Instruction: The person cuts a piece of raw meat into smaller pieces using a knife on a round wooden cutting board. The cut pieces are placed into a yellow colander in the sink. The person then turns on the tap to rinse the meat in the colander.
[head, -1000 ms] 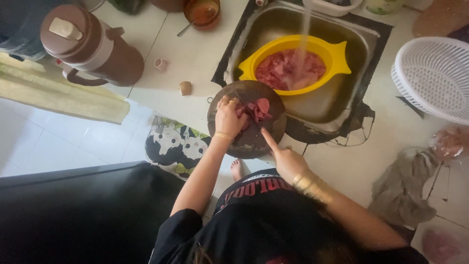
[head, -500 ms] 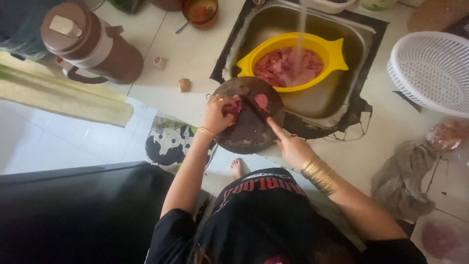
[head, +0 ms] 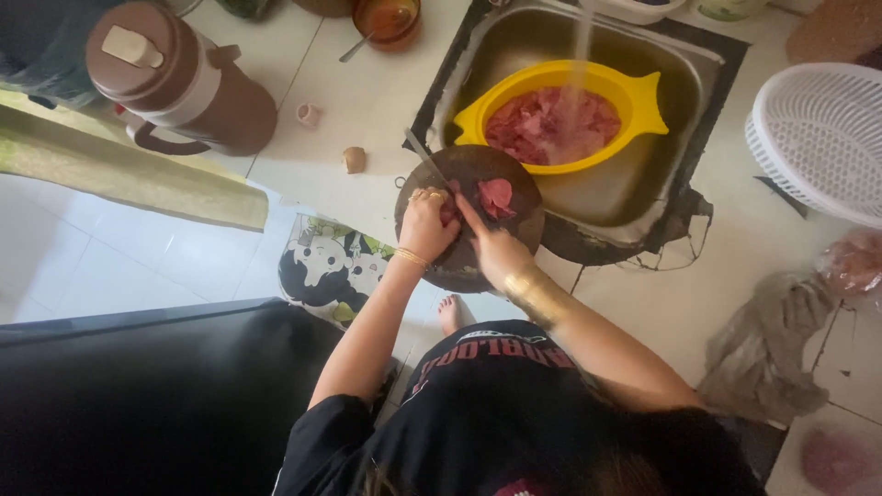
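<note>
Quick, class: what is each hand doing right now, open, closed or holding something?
Left hand: closed around the knife handle over the round chopping board.
Right hand: fingers pressing the raw meat; grip cannot be told.

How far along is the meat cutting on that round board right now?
A good pile of pink meat already sits in the yellow bowl in the sink, with water running onto it. In hand: the left hand holds the knife while the right hand steadies the meat on the round board. Left: one red piece on that board.
</note>
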